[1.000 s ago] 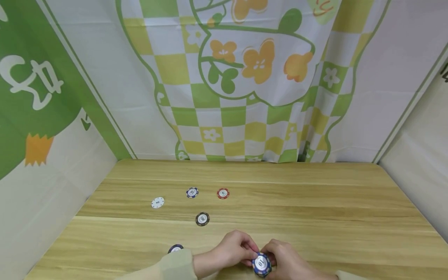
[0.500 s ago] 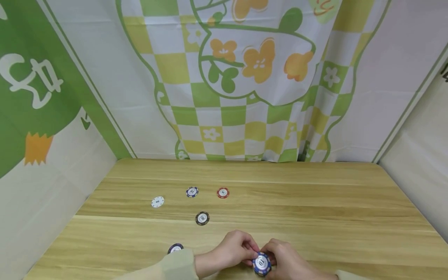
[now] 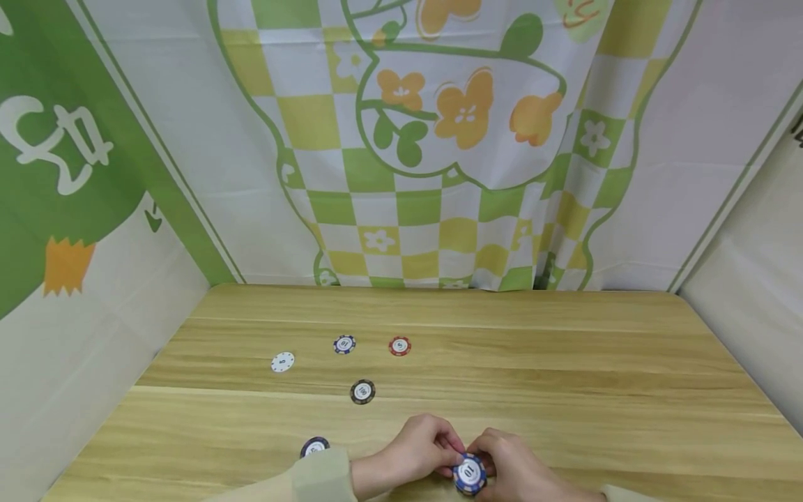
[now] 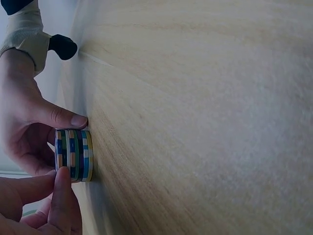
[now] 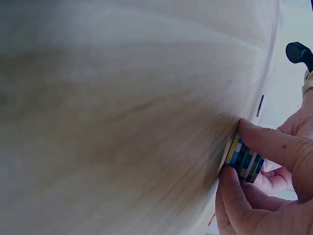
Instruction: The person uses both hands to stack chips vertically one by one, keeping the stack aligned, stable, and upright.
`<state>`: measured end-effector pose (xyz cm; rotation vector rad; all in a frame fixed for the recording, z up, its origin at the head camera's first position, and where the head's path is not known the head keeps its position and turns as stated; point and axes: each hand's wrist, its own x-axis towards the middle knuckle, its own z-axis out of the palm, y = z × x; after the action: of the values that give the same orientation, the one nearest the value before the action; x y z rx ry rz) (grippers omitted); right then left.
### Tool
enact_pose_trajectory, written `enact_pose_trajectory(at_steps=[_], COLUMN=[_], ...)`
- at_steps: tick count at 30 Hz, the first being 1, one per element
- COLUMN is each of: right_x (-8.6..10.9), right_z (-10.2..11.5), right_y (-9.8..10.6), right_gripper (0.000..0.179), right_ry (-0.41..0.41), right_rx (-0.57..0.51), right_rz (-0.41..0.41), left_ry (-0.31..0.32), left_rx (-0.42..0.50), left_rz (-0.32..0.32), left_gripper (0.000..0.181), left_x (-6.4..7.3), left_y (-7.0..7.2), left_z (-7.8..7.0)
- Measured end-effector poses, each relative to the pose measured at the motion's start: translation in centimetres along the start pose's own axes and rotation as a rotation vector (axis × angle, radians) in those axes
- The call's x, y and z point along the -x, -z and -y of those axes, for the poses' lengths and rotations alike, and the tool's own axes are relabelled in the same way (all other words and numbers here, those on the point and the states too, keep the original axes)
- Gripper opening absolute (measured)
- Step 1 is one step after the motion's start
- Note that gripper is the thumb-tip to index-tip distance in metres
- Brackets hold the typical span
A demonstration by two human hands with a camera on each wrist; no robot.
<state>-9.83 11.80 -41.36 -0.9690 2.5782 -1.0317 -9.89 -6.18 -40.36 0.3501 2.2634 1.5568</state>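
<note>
Chip stack (image 3: 469, 474), short and cylindrical, seen from my remote station at the wood-grained surface (image 3: 596, 369), well apart from its far edge; base contact I cannot tell. Right hand (image 3: 521, 467): thumb and fingers curled, gripping the stack's sides. Left hand (image 3: 417, 450): thumb and finger pinching its rim. Top face: white disc marked 10, ringed in blue with pale blocks. My left wrist view adds what the head view conceals: a banded side with blue, green and yellow layers, and a ribbed cuff (image 4: 24, 49). Toward the far edge, left of the stack, lie flat, round pieces: white chip (image 3: 283, 362), blue chip (image 3: 344, 344), red chip (image 3: 399, 346), black chip (image 3: 362, 392). Dark purple chip (image 3: 314, 445): partly hidden by the left sleeve (image 3: 320, 477).
</note>
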Motion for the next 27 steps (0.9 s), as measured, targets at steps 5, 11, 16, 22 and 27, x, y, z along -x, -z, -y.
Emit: enact_pose_trajectory(at_steps=[5, 11, 16, 22, 27], right_x=[0.1, 0.0, 0.0, 0.0, 0.0], right_z=[-0.2, -0.3, -0.1, -0.2, -0.1], right_y=[-0.2, -0.4, -0.2, -0.1, -0.1], right_gripper=[0.037, 0.039, 0.039, 0.039, 0.039], right_ry=[0.048, 0.072, 0.029, 0.032, 0.037], right_rx=[0.064, 0.089, 0.05, 0.045, 0.049], right_rz=[-0.037, -0.064, -0.016, -0.01, -0.013], left_ry=[-0.025, -0.126, -0.222, -0.322, -0.346], left_rx=[-0.024, -0.255, -0.533, -0.71, -0.754], left_rz=[0.011, 0.069, 0.177, 0.214, 0.196], left_gripper=[0.004, 0.006, 0.007, 0.01, 0.011], left_x=[-0.1, -0.1, 0.3, 1.1, 1.7], left_y=[0.4, 1.8, 3.4, 5.6, 7.5], left_z=[0.1, -0.3, -0.9, -0.8, -0.8])
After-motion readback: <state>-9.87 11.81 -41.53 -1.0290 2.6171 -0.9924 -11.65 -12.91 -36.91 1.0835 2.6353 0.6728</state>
